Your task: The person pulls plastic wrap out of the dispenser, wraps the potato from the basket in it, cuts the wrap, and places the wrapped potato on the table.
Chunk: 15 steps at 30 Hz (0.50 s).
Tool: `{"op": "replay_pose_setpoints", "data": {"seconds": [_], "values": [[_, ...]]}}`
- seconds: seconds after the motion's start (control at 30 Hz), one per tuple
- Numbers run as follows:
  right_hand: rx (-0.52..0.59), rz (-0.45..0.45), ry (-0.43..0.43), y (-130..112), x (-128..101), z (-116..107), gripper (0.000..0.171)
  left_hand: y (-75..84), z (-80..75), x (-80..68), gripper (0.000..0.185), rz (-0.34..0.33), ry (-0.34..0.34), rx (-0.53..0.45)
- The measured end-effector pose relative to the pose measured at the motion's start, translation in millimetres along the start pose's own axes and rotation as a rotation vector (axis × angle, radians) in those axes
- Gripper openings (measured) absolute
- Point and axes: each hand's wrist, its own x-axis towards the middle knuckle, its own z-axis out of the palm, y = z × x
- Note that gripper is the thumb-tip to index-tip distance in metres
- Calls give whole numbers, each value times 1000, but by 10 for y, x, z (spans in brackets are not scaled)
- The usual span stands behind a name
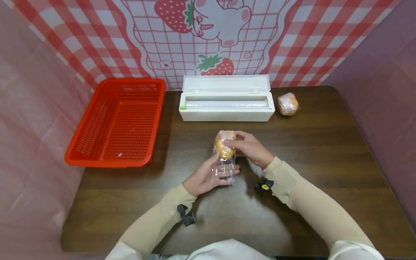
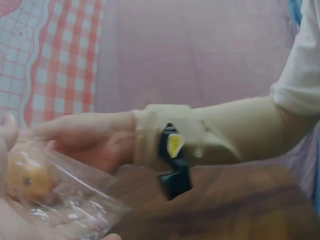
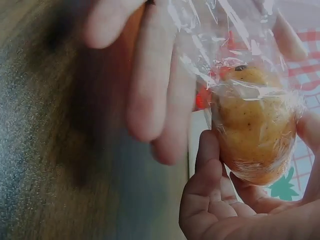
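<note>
My right hand (image 1: pixel 251 148) grips a yellow potato (image 1: pixel 222 150) between thumb and fingers, above the table. Clear plastic wrap (image 3: pixel 240 30) is around the potato, tight at one end and hanging loose at the other. Through the film, the right wrist view shows small dark spots on the potato's skin (image 3: pixel 252 117). My left hand (image 1: pixel 208 175) is held below the potato with its fingers spread nearly straight against the loose film. Its thumb is up at the potato's lower edge; whether it presses there I cannot tell. The left wrist view shows the loose film (image 2: pixel 80 195) between the hands.
Behind the hands stands a white wrap dispenser (image 1: pixel 227 116), lid raised, with a roll of film inside. Right of it sits another film-wrapped round item (image 1: pixel 287 104). A red perforated basket (image 1: pixel 151 144) stands at the left on the dark wooden table (image 1: pixel 325 151).
</note>
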Motion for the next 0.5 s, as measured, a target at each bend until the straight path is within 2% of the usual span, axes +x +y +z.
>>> {"op": "replay_pose_setpoints", "data": {"seconds": [0.1,0.27,0.4,0.5], "values": [[4,-1,2,-5,9,30,59,-88,36,40,72,3,-32,-46],[9,4,-16,0,24,68,60,-178,68,76,52,31,5,-90],[3,8,-40,26,20,68,64,-195,101,80,34,0,19,-98],[1,8,-46,60,19,57,67,-193,123,70,34,-28,-10,-66]]}}
